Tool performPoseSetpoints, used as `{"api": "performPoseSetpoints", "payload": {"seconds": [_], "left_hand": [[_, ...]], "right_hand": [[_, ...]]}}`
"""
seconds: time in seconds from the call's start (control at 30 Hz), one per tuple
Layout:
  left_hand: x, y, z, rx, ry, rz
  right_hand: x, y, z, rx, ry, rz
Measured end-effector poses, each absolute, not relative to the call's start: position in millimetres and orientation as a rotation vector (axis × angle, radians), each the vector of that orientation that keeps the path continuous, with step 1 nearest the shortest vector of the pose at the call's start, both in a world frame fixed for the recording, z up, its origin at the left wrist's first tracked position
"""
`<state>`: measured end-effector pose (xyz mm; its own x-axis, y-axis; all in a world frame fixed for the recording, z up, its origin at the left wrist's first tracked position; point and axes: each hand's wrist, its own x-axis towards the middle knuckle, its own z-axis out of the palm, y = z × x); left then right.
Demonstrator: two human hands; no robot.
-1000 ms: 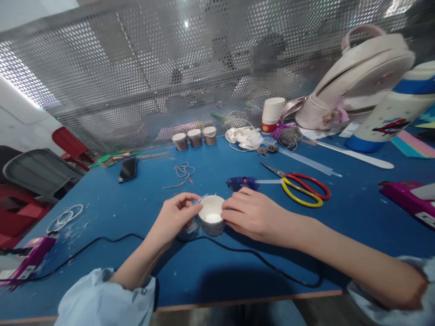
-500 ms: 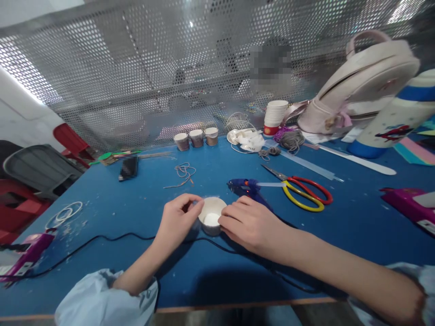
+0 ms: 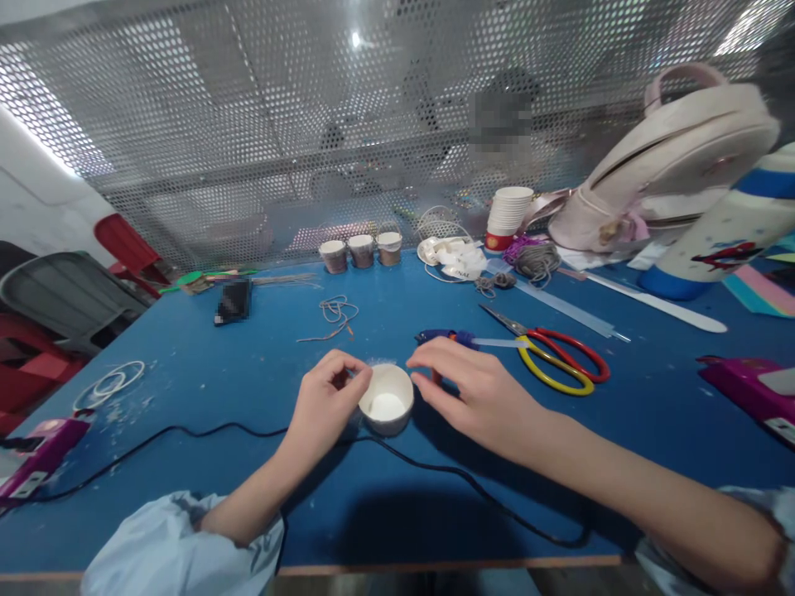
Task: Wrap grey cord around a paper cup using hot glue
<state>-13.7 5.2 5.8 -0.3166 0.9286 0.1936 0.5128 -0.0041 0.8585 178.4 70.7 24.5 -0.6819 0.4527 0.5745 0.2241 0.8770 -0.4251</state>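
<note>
A small round paper cup (image 3: pixel 387 400), white inside and grey outside, stands upright on the blue table (image 3: pixel 248 377). My left hand (image 3: pixel 329 396) pinches the cup's left rim between thumb and index finger. Just off the right rim, my right hand (image 3: pixel 472 393) is open, thumb and fingers apart with nothing between them. Beyond my right hand lies a blue glue gun (image 3: pixel 456 338), partly hidden by the fingers, with a clear glue stick in its back. Scissors (image 3: pixel 550 356) with red and yellow handles rest to its right.
Three small cups (image 3: pixel 361 251) line the back edge beside a stack of paper cups (image 3: pixel 509 217), yarn (image 3: pixel 535 260), a bottle (image 3: pixel 726 236) and a bag (image 3: pixel 676 161). A black cable (image 3: pixel 456 473) crosses in front. A string (image 3: pixel 337 314) and a phone (image 3: pixel 234 300) lie further back.
My right hand has let go of the cup's right side and opened, moving slightly right. My left hand still pinches the rim. The view has shifted a little.
</note>
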Motion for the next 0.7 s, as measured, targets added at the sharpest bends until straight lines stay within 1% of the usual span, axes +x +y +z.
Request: {"api": "performPoseSetpoints", "payload": {"seconds": [0.2, 0.37, 0.7], "left_hand": [[-12, 5, 4, 1.491, 1.841, 1.303], [-12, 4, -1, 1.525, 1.835, 1.332], [-6, 3, 3, 1.418, 1.833, 1.322]], "right_hand": [[160, 87, 23, -0.753, -2.267, 0.713], [149, 91, 22, -0.877, -2.256, 0.902], [143, 89, 18, -0.864, -2.247, 0.920]]}}
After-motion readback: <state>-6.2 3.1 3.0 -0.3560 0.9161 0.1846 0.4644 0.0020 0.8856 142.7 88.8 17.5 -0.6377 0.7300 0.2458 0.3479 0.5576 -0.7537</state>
